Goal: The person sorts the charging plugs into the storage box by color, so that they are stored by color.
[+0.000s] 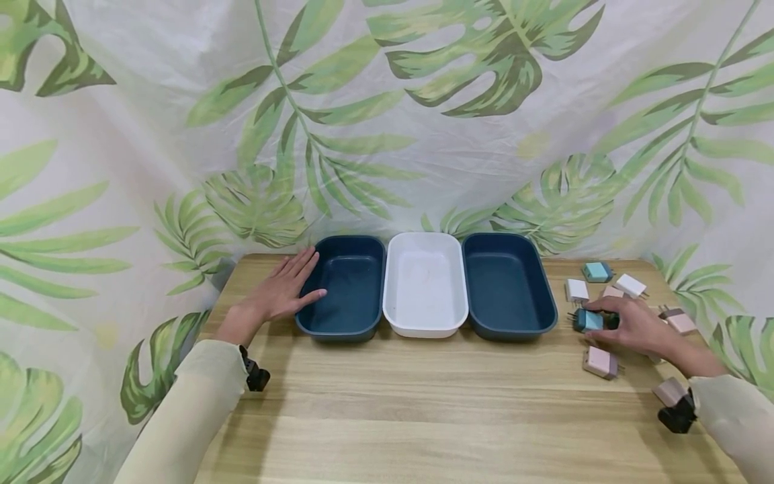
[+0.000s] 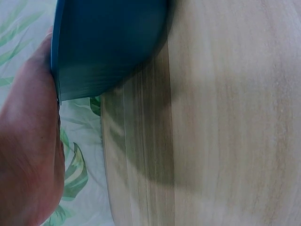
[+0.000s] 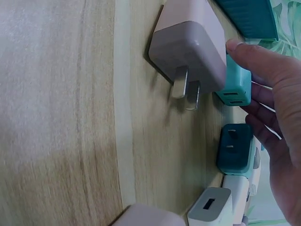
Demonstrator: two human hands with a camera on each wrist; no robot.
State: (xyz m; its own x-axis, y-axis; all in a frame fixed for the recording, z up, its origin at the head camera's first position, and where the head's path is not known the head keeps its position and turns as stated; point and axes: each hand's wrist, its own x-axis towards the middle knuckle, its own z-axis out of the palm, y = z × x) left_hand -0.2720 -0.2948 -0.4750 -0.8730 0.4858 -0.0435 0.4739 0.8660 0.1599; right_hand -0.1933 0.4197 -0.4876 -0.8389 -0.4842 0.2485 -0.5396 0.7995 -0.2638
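Note:
My left hand point(image 1: 281, 289) rests on the left rim of a dark blue tray point(image 1: 341, 334), its fingers straight and thumb spread over the edge. In the left wrist view that hand point(image 2: 33, 136) lies against the outside of the tray point(image 2: 103, 47). At the right, my right hand point(image 1: 635, 329) pinches a blue plug charger point(image 1: 589, 321) between thumb and fingers, low at the table. The right wrist view shows the thumb point(image 3: 249, 54) at this charger's near side point(image 3: 239, 84). A pink charger point(image 1: 600, 362) lies just in front of it, prongs pointing right.
A white tray point(image 1: 426, 331) and a second dark blue tray point(image 1: 514, 333) stand in a row beside the first. Around the right hand lie several chargers: a teal one point(image 1: 596, 271), white ones point(image 1: 577, 290), and a pink one point(image 1: 680, 320). A leaf-patterned cloth point(image 1: 459, 154) hangs behind.

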